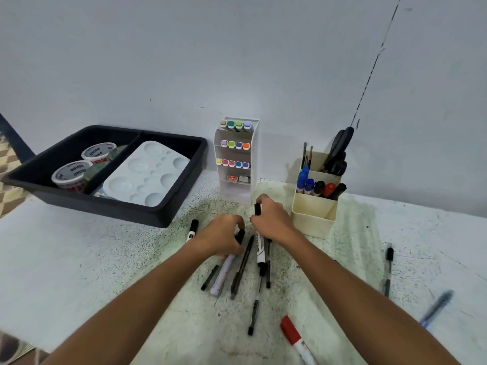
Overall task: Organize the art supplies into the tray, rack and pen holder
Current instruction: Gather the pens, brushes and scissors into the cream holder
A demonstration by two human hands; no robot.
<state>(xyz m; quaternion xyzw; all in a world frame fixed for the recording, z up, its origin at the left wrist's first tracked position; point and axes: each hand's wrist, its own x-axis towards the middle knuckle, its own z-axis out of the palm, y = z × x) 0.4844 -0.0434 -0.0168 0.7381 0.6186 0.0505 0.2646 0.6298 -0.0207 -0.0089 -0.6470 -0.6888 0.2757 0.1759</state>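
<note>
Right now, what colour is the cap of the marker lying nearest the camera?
Red cap on a white barrel, clearest in the head view.

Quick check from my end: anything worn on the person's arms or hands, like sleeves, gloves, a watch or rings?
Nothing worn shows. Both forearms are bare up to the bottom edge of the picture, with no sleeve cuffs in view. The left hand and right hand have no gloves, and no watch, strap or bracelet sits at either wrist. No rings are visible on the fingers.

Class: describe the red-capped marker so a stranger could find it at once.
Start at the cream pen holder by the wall, then come straight toward the viewer to the table's near edge. The red-capped marker lies there alone, the only loose pen with a red cap and white barrel.
</note>
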